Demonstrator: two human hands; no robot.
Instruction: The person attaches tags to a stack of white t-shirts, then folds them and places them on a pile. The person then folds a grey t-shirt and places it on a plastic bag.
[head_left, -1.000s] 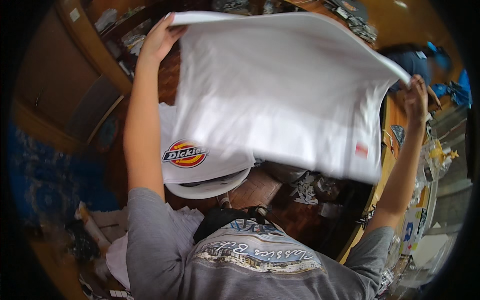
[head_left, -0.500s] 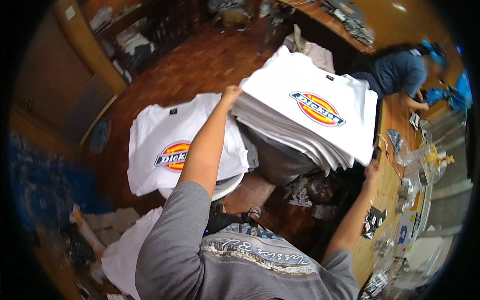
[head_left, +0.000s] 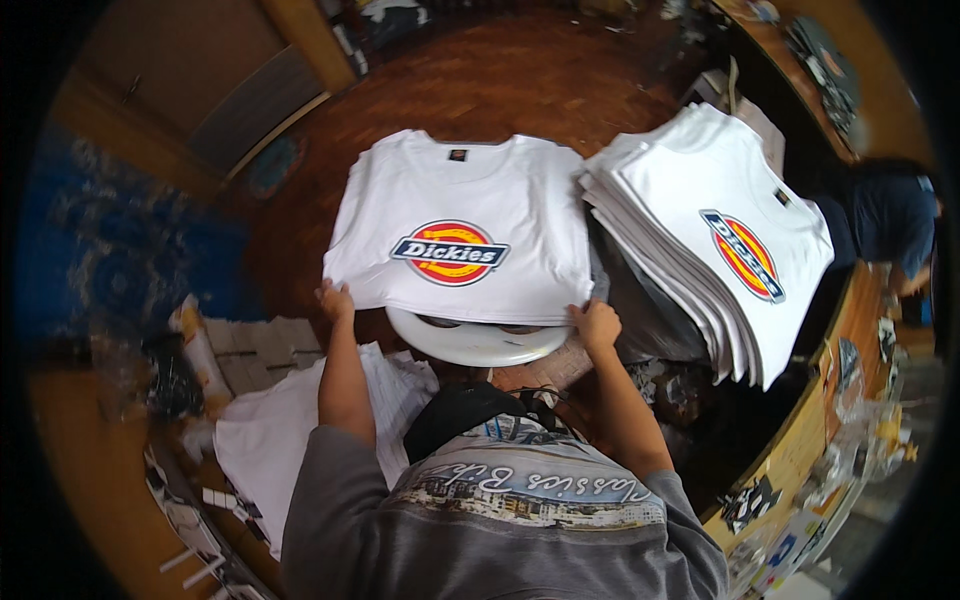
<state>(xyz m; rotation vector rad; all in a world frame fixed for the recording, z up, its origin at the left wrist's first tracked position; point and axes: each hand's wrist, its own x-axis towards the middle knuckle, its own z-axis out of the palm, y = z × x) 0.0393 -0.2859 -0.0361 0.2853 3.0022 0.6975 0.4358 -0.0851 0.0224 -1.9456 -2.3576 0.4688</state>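
In front of me a white T-shirt [head_left: 400, 190] with a red, yellow and blue chest print lies spread on a round white stool [head_left: 480, 343]. Its collar points away from me and its hem is nearest. My left hand [head_left: 337, 299] pinches the hem's left corner. At the right corner, my right hand [head_left: 597, 325] has its fingers closed on the same hem. To the right, a thick stack of white T-shirts [head_left: 690, 185] with the same print sits tilted on a dark bundle [head_left: 645, 310]. What lies under the spread shirt is mostly hidden.
More white shirts [head_left: 270, 430] are heaped by my left arm. A wooden table [head_left: 790, 440] with plastic bags and scraps runs along the right, where another person [head_left: 885, 225] works. A blue patterned cloth [head_left: 140, 250] hangs at the left. Beyond lies a wooden floor [head_left: 450, 90].
Both hands have left the tall stack at the right and now hold the hem of the shirt on the stool. My view has turned left.
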